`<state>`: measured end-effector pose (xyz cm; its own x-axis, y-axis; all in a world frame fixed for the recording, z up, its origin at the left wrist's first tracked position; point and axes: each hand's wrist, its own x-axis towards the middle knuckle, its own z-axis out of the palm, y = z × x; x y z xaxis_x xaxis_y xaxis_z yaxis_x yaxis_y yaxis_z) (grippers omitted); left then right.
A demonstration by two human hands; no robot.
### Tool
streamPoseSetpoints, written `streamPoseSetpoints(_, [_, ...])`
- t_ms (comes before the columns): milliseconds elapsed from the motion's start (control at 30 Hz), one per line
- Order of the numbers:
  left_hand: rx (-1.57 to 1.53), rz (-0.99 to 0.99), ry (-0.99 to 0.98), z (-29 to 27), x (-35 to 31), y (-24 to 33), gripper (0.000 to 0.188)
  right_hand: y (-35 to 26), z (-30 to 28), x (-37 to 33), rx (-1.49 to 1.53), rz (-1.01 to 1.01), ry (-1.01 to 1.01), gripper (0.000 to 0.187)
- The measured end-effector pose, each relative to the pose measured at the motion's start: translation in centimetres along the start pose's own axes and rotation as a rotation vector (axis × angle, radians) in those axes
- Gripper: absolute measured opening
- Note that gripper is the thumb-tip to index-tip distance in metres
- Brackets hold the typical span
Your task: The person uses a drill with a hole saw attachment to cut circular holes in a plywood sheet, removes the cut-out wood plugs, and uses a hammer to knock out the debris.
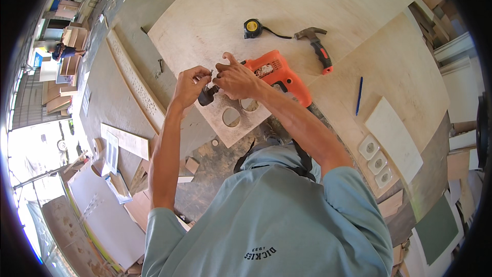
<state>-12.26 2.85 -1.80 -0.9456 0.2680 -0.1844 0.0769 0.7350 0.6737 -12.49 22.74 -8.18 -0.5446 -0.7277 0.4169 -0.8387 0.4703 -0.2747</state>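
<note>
An orange power drill lies on its side on the plywood sheet, its handle toward the right. Over its front end is my right hand, the thumb and fingers bent inward and closed, one finger raised. Facing it, my left hand pinches with thumb and fingertips close to the right fingertips. Whatever small piece lies between the two hands is mostly hidden. Just below the fingers shows a dark, cup-like cylinder; I cannot tell whether a hand holds it. Two round holes are cut through the plywood near its front corner.
Beyond the drill lie a tape measure and a claw hammer. To the right are a blue pencil, a white panel and several white sockets. A curved perforated strip lies left. Another person is far left.
</note>
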Motion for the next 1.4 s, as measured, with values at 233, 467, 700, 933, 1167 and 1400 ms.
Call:
streamPoseSetpoints(233, [0.026,0.057,-0.062,0.4,0.8,-0.7,0.013,-1.3,0.5,-0.7,0.014,0.027,0.107,0.014])
streamPoseSetpoints(467, [0.046,0.058,-0.141,-0.3,1.6,-1.8,0.016,2.1,-3.8,-5.2,0.144,0.443,0.640,0.024])
streamPoseSetpoints(700, [-0.009,0.052,-0.259,-0.1,2.3,-1.5,0.015,8.9,-7.2,-15.4,-0.207,1.257,0.484,0.044])
streamPoseSetpoints(933, [0.047,0.040,-0.308,-0.1,2.9,-1.4,0.015,9.3,-7.9,-16.6,-0.112,1.330,0.182,0.048])
streamPoseSetpoints(1167, [0.043,0.050,-0.351,-0.2,3.6,-2.0,0.015,9.5,-10.0,-15.7,0.367,1.467,0.146,0.032])
streamPoseSetpoints(1400, [0.059,0.045,-0.380,-0.1,3.8,-2.2,0.016,3.3,-8.9,-14.6,1.101,1.465,0.855,0.031])
